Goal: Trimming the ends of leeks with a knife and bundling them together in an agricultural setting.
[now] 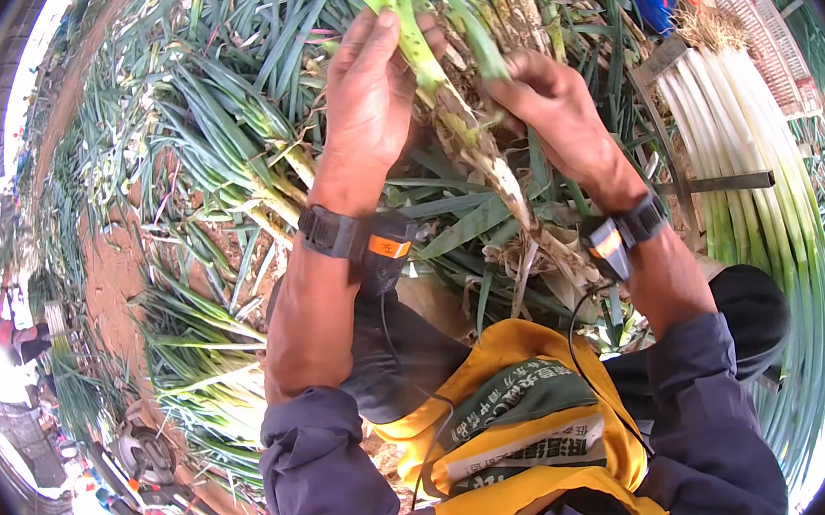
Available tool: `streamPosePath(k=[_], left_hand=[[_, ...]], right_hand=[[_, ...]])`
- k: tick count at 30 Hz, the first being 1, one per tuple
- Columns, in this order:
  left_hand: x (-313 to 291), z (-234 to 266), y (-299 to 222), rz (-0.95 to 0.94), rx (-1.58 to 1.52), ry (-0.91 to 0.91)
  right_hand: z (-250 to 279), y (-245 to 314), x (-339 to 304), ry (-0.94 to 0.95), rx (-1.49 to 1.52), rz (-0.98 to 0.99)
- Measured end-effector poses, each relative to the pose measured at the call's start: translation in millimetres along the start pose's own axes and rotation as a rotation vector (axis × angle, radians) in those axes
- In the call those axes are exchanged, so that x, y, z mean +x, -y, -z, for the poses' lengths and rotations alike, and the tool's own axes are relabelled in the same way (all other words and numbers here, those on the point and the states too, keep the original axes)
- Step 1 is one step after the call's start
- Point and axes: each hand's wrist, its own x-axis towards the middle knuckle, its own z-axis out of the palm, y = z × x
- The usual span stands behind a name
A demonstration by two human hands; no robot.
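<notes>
Upper edge cuts off the leaf tips of the long green-and-white leek (pixel 460 124). Its stalk hides part of the left of the two hands (pixel 369 86). Lower edge crops the yellow cloth apron (pixel 505 511). The distant person (pixel 15 337) at far left is blurred, too small for detail.

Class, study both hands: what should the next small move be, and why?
Probably the right hand should pull the pinched leaf down along the leek: the left hand steadies it, and brown, ragged skin clings to it, while the stacked leeks show clean, white stems.
</notes>
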Motion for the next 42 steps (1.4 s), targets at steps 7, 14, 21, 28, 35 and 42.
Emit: streamPosePath(k=[7,14,21,28,35,42], left_hand=[[10,11,-11,-0.006,0.024,-0.206],[7,18,-14,-0.089,-0.051,-0.131],[0,-3,0,0.037,-0.081,-0.081],[-12,-4,-7,0.016,-0.049,-0.053],[-2,7,-17,-0.08,-0.059,-0.135],[10,32,-49,-0.119,-0.315,0.083]], right_hand=[[62,-109,-102,0.368,-0.746,-0.241],[102,-84,-102,0.488,-1.461,-0.438],[5,31,25,0.144,-0.444,0.081],[-51,4,49,0.022,0.211,0.118],[-57,-11,48,-0.198,0.782,0.02],[12,3,-22,-0.03,0.006,-0.15]])
